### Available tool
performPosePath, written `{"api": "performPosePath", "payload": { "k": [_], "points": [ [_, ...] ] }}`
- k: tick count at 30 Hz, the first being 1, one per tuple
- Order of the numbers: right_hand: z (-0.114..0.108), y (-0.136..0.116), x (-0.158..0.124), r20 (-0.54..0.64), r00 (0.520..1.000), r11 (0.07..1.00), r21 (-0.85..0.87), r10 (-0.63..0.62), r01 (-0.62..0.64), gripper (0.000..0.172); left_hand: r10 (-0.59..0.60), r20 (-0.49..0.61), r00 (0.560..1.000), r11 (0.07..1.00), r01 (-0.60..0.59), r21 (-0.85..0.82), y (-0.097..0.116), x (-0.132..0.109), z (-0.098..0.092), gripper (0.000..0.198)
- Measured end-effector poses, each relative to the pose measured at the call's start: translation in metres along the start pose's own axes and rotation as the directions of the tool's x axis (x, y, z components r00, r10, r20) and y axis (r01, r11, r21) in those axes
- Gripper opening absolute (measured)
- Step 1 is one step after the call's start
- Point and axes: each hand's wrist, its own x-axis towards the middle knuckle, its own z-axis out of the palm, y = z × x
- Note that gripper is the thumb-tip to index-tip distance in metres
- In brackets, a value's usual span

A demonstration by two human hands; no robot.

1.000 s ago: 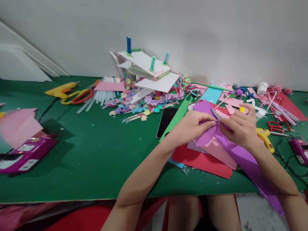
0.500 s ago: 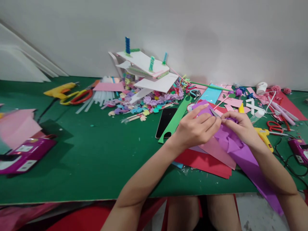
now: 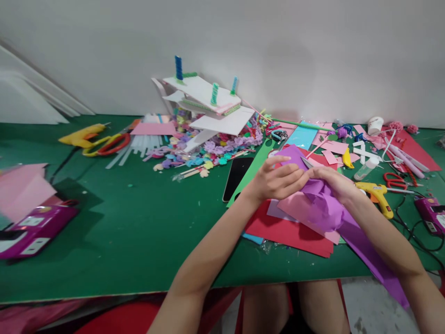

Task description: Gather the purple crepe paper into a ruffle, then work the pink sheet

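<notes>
My left hand (image 3: 278,182) and my right hand (image 3: 332,181) meet over a long strip of purple paper (image 3: 351,232), both pinching it where it bunches into folds. The strip trails down past the table's front edge on the right. Under my hands lies a stack of red paper (image 3: 288,232) and pink paper (image 3: 299,208) sheets. A black phone (image 3: 238,171) and a green paper strip (image 3: 255,169) lie just left of my left hand.
A white foam-board model (image 3: 212,104) stands among small paper flowers (image 3: 208,150) at the back. Yellow glue guns (image 3: 377,195) (image 3: 81,134), red scissors (image 3: 394,178), a white cup (image 3: 375,125) and a magenta box (image 3: 33,227) lie on the green table (image 3: 139,222).
My hands have drawn closer together and the purple paper between them has bunched up more. The right hand's fingers have curled down onto the paper.
</notes>
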Motion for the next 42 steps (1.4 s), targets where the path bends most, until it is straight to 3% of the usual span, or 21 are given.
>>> {"api": "performPosePath", "payload": {
  "k": [3, 5, 7, 11, 14, 19, 22, 25, 28, 31, 34, 37, 39, 42],
  "points": [
    [-0.014, -0.005, 0.005, 0.090, 0.988, 0.963, 0.227, 0.125, -0.143, 0.022, -0.021, -0.145, 0.989, 0.999, 0.027, 0.041, 0.009, 0.002, -0.005, 0.019],
    [-0.022, -0.010, 0.007, 0.070, 0.984, 0.962, 0.211, 0.164, -0.175, 0.017, -0.075, -0.129, 0.989, 0.997, 0.072, -0.024, 0.014, 0.002, -0.011, 0.026],
    [-0.026, -0.014, 0.007, 0.037, 0.992, 0.985, 0.117, 0.121, -0.125, 0.013, -0.124, -0.061, 0.990, 0.982, 0.114, -0.151, 0.016, 0.001, -0.017, 0.031],
    [-0.026, -0.018, 0.004, 0.019, 0.995, 0.993, -0.061, -0.102, 0.103, 0.010, -0.131, 0.033, 0.991, 0.931, 0.134, -0.339, 0.019, -0.001, -0.024, 0.020],
    [-0.023, -0.021, 0.003, -0.015, 0.984, 0.972, -0.153, -0.180, 0.176, 0.010, -0.114, 0.064, 0.991, 0.928, 0.129, -0.348, 0.019, -0.001, -0.025, 0.016],
    [-0.022, -0.026, 0.002, -0.015, 0.986, 0.956, -0.248, -0.168, 0.159, 0.012, -0.096, 0.032, 0.995, 0.964, 0.101, -0.246, 0.019, -0.002, -0.023, 0.014],
    [-0.022, -0.028, 0.001, -0.023, 0.995, 0.971, -0.223, -0.098, 0.090, 0.013, -0.096, -0.031, 0.995, 0.992, 0.093, -0.086, 0.024, -0.004, -0.021, 0.015],
    [-0.020, -0.030, 0.002, -0.044, 0.998, 0.990, -0.136, 0.037, -0.043, 0.011, -0.028, -0.134, 0.991, 0.982, 0.052, 0.182, 0.033, -0.005, -0.018, 0.019],
    [-0.018, -0.030, 0.004, -0.040, 0.973, 0.973, 0.061, 0.227, -0.224, 0.010, 0.142, -0.211, 0.967, 0.879, -0.025, 0.476, 0.040, -0.005, -0.013, 0.025],
    [-0.017, -0.027, 0.007, 0.044, 0.926, 0.873, 0.319, 0.375, -0.369, 0.012, 0.276, -0.248, 0.929, 0.770, -0.059, 0.635, 0.039, -0.004, -0.005, 0.029],
    [-0.016, -0.022, 0.009, 0.154, 0.880, 0.734, 0.499, 0.448, -0.461, 0.016, 0.338, -0.264, 0.903, 0.731, -0.076, 0.678, 0.034, -0.002, 0.002, 0.029],
    [-0.016, -0.016, 0.009, 0.296, 0.812, 0.601, 0.557, 0.503, -0.574, 0.021, 0.354, -0.296, 0.887, 0.750, -0.080, 0.657, 0.028, 0.000, 0.009, 0.027],
    [-0.015, -0.012, 0.010, 0.323, 0.800, 0.584, 0.555, 0.505, -0.593, 0.021, 0.310, -0.336, 0.890, 0.797, -0.050, 0.602, 0.025, 0.001, 0.013, 0.026],
    [-0.013, -0.008, 0.011, 0.271, 0.842, 0.660, 0.527, 0.467, -0.536, 0.018, 0.209, -0.354, 0.911, 0.868, -0.006, 0.496, 0.021, 0.002, 0.018, 0.025]
  ]
}}
